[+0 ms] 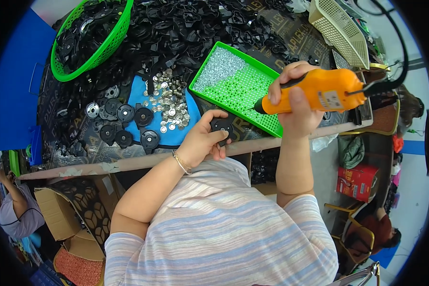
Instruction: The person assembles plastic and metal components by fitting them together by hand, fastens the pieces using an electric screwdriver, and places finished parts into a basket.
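Note:
My left hand (209,137) is closed around a round black plastic part (222,126) at the table's front edge, with the thumb lying across it. To its right, my right hand (298,97) grips an orange electric screwdriver (321,90), its dark tip pointing left toward the black part but apart from it. Below the screwdriver's tip lies a green perforated tray (233,86), its far left portion covered with small silver screws (220,67). Left of my left hand, small round metal pieces (175,114) are heaped on a blue cloth (139,90), beside several round black parts (125,113).
A large pile of black plastic parts (176,28) covers the back of the table. A green basket (124,33) full of black parts stands far left, a cream basket (341,33) far right. The screwdriver's black cable (403,66) arcs upward. Cardboard boxes (57,214) stand lower left; other people sit nearby.

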